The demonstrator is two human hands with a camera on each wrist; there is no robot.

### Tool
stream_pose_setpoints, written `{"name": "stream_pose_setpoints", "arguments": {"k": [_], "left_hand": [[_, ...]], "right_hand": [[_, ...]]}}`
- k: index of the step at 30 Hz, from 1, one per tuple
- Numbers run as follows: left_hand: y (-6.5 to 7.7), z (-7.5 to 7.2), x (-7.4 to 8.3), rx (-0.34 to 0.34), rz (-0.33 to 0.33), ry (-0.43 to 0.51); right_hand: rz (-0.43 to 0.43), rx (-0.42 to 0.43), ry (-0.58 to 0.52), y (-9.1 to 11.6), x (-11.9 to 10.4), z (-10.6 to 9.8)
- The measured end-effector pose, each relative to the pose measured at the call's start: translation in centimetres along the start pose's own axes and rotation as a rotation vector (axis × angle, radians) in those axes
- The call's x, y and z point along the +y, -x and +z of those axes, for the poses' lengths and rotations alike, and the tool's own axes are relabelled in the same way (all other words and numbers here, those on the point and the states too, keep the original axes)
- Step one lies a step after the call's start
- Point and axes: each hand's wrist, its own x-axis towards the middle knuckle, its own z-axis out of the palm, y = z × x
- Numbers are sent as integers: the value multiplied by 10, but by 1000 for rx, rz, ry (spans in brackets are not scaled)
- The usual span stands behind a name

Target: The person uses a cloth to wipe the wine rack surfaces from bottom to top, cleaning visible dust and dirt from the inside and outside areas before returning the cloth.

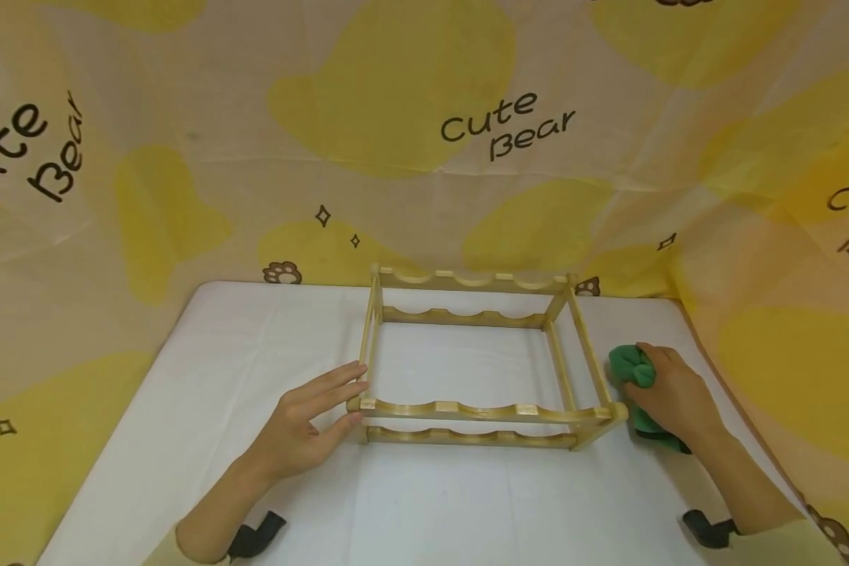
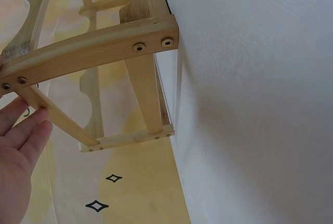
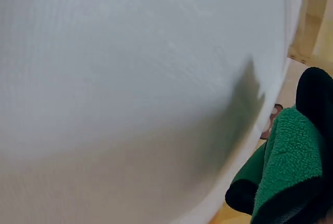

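A pale wooden rack [image 1: 446, 410] with scalloped rails stands on the white-covered table [image 1: 460, 503]. My left hand [image 1: 310, 420] is at its front left corner, fingers extended and spread, with fingertips touching the side and the thumb near the front post. In the left wrist view, straight fingers [image 2: 26, 133] rest against a lower side bar of the rack. To the right of the rack, my right hand [image 1: 679, 393] grips a bunched green cloth [image 1: 633, 365] with dark edging. Its fleecy folds [image 3: 291, 151] show in the right wrist view, where the hand is almost wholly out of frame.
Yellow and cream fabric [image 1: 410, 212] printed with lettering and paw marks hangs behind the table and along both sides. The right table edge runs close beside the right hand. A dark strap end [image 1: 258, 534] sticks out by the left wrist, another [image 1: 707, 528] by the right.
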Motion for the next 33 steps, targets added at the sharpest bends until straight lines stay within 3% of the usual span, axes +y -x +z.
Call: {"name": "stream_pose_setpoints", "arguments": {"k": [6, 15, 33], "left_hand": [[0, 1, -1, 10, 7, 2], [0, 2, -2, 6, 14, 19], [2, 2, -2, -1, -1, 20]], "right_hand": [[-60, 94, 42, 5, -4, -11], [-64, 155, 24, 16, -19, -36], [-341, 466, 13, 42, -51, -56]]}}
